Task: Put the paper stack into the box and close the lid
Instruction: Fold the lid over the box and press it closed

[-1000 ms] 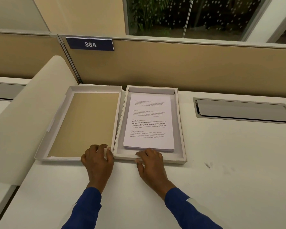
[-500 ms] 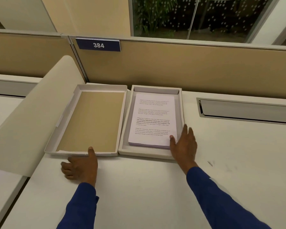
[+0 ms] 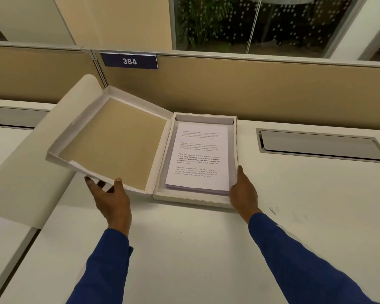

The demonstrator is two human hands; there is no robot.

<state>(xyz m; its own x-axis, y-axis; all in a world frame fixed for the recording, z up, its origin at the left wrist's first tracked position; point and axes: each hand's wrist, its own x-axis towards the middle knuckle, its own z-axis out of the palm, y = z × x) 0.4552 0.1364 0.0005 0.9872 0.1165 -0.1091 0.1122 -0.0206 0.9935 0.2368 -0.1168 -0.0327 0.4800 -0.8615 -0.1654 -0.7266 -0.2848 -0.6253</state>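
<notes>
Paper stack [image 3: 199, 157] in box [image 3: 234, 145] on desk [image 3: 184, 249]; lid [image 3: 110, 141] left, tilted.

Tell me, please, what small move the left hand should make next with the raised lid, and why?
Probably swing the hinged white cardboard lid rightward over the shallow white box. The printed paper stack already lies inside, the left hand holds the lid's near edge lifted, and the right hand steadies the box's near right corner.

A white laminate desk [image 3: 184, 249] meets a tan fabric partition [image 3: 272, 88] at its far edge. A navy "384" plaque [image 3: 129, 61] sits far left. Beyond it are dark glass windows [image 3: 261, 20].
</notes>
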